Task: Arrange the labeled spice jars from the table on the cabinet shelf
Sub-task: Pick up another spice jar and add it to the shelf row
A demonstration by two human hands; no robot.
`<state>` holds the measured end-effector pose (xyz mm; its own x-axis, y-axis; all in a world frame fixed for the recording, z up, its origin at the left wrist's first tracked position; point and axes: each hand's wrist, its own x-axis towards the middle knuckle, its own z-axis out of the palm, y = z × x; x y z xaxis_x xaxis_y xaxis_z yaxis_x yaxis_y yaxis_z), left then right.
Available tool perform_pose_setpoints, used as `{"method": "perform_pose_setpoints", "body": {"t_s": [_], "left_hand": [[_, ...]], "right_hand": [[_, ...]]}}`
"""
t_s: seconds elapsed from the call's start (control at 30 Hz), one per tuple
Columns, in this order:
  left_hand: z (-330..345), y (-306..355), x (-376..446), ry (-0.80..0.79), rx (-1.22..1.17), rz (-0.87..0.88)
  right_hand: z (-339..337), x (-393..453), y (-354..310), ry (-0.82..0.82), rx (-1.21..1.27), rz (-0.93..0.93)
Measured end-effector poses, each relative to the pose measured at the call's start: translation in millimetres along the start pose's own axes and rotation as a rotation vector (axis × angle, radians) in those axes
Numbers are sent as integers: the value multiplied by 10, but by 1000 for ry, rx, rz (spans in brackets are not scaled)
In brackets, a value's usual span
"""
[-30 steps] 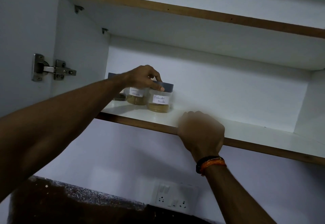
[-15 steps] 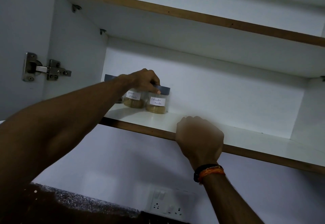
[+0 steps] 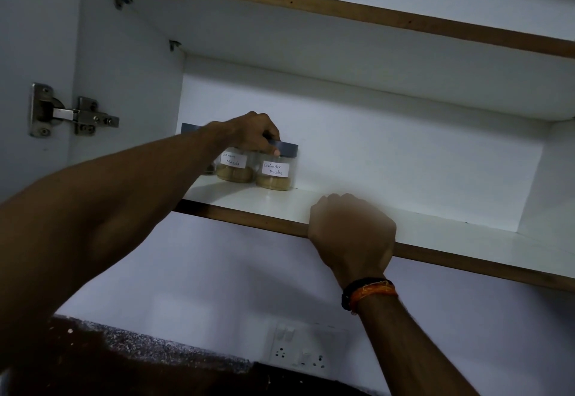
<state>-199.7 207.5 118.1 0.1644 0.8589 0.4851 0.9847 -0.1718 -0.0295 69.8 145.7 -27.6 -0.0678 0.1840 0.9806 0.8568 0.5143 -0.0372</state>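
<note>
Right hand: curled over the brown wooden front edge of the white laminate cabinet shelf (image 3: 451, 233), at about 5 o'clock from the jars; right hand (image 3: 351, 233) grips the lip, fingers folded, bracing. Black-and-orange thread band (image 3: 368, 294) on that wrist.

Left hand: reaching in from 8 o'clock; left hand (image 3: 252, 132) sits on top of the jars, fingers curled down round the grey lid of the clear round jar labelled "Coriander Powder" (image 3: 275, 171), thumb tip pressed on the lid's front.

Change: against the shots a second and half a second ago, the grip on the lid looks the same and both labels face front as they did; only the view has shifted a little. Reads as a final nudge into line, release not yet made.

Jar row: coriander jar stands upright, touching or just beside the clear round jar labelled "Garam Masala" (image 3: 235, 167) at its 9 o'clock. A third jar further left is mostly hidden behind the arm.

Materials: transparent smooth walls, tan powder filling the lower part, white handwritten paper labels, flat matte grey lids.

Far: steel door hinge (image 3: 73, 114) at 9 o'clock; white upper shelf underside (image 3: 342, 50) overhead.
</note>
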Motion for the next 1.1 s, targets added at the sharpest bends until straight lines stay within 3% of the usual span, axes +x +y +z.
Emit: {"method": "perform_pose_setpoints", "body": {"t_s": [0.27,0.5,0.67,0.73,0.93,1.1], "left_hand": [[-19,122,-275,66,-90,-87],[-138,517,-995,-63,-91,-122],[-113,866,-1422,-77,-168,-78],[-81,993,-1566,-96,-179,-62],[84,1417,-1996,-88,-166,-24],[308,1756,-2440,89,-302,22]], "right_hand": [[-36,24,-4,-114,-24,16],[-166,77,-19,-379,-75,-1],[-294,52,-9,-517,-197,-139],[-352,-17,-23,-522,-254,-193],[-527,-329,-94,-477,-95,-94],[-795,-650,-162,-481,16,-60]]}}
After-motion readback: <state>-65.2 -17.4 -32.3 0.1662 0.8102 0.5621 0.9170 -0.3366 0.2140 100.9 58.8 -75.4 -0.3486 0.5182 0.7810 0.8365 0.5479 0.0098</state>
